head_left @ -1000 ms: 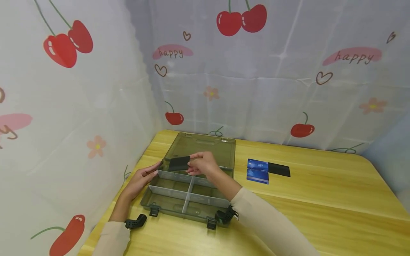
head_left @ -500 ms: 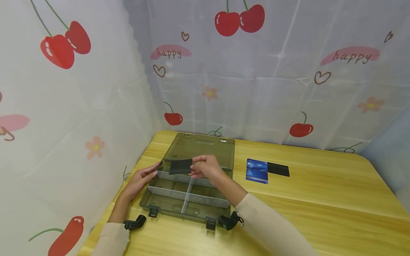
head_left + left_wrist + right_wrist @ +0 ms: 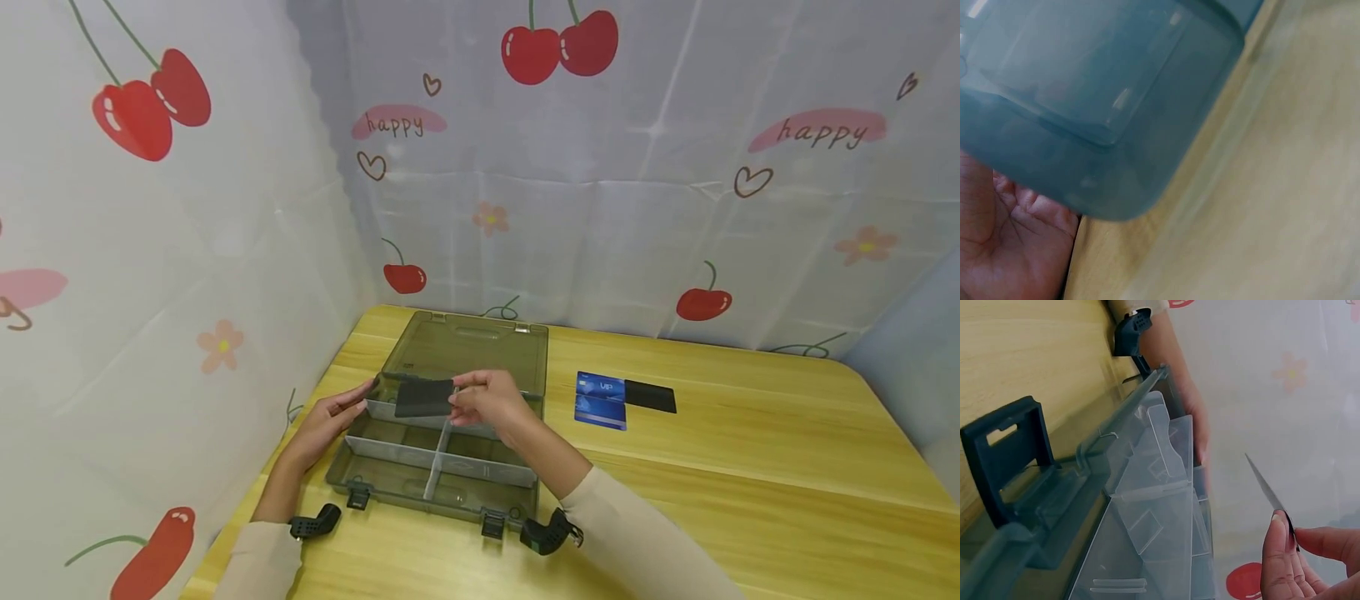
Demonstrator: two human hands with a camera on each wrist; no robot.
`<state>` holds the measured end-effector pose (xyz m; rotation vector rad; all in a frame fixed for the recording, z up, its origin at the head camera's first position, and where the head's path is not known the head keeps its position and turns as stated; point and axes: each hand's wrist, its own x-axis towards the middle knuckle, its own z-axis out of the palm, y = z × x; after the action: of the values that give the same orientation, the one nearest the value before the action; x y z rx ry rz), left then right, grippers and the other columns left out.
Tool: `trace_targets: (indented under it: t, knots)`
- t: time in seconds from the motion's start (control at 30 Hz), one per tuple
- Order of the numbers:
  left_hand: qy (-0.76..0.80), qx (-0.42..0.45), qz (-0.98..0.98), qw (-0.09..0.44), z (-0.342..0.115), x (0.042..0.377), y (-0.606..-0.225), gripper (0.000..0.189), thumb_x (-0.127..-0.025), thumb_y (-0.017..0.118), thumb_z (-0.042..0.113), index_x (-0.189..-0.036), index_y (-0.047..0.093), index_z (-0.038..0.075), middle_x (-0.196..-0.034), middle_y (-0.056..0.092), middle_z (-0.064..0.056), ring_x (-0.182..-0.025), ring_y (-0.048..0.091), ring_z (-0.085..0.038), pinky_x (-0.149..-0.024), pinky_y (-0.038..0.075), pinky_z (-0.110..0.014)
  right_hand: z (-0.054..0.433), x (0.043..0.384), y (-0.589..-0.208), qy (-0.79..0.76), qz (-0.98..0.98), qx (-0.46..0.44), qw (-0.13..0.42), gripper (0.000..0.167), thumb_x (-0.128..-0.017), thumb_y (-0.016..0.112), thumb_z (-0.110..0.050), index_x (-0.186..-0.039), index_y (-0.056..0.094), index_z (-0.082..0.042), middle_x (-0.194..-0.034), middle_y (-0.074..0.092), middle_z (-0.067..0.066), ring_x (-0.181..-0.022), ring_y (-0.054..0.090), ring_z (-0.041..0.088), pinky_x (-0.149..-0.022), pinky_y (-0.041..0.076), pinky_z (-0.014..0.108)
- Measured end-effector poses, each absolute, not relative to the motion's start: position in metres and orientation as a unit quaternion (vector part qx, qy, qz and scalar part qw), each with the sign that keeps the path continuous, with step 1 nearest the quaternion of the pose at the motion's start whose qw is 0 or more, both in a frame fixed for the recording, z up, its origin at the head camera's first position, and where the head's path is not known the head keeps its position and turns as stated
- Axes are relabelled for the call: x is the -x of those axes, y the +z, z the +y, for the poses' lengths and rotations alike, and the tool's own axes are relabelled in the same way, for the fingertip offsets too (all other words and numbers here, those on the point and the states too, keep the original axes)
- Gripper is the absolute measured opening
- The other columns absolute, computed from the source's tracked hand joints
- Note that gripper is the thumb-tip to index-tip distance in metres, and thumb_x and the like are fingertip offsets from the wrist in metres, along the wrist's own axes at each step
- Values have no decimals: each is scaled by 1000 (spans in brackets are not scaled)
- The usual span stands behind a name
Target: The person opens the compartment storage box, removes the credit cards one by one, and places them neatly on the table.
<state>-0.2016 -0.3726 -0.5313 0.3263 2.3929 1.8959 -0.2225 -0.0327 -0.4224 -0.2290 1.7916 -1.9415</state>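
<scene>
In the head view my right hand (image 3: 487, 404) pinches a black card (image 3: 422, 398) by its right end. The card is held over the back part of an open, smoky see-through divider box (image 3: 397, 497). The right wrist view shows the thin card (image 3: 1265, 483) nearly edge-on between thumb and fingers. My left hand (image 3: 324, 427) rests against the box's left side, fingers extended along its wall near the back corner. From the left wrist camera, the palm of that hand (image 3: 1022, 250) shows beside the box's rounded corner (image 3: 1122, 187).
Two blue cards (image 3: 600, 412) and another black card (image 3: 651, 396) lie on the wooden table (image 3: 750, 492) right of the box. The box lid (image 3: 468, 350) lies folded back. Pale dividers (image 3: 438, 457) split the box. A cherry-print curtain (image 3: 600, 225) stands behind.
My right hand has drawn slightly toward me and to the right with the black card, whose face shows more squarely now. The left hand stays at the box's side.
</scene>
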Motion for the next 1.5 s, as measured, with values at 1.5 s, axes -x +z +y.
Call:
trace_targets:
  t: [1.5]
  knots:
    - [609, -108, 785, 31, -372, 201, -531, 53, -107, 55, 27, -155, 43, 11, -162, 35, -8, -145, 34, -17, -102, 37, -12, 27, 210, -443, -712, 661, 71, 227, 37, -94, 67, 3, -130, 61, 9, -88, 73, 9, -76, 74, 22, -78, 61, 43]
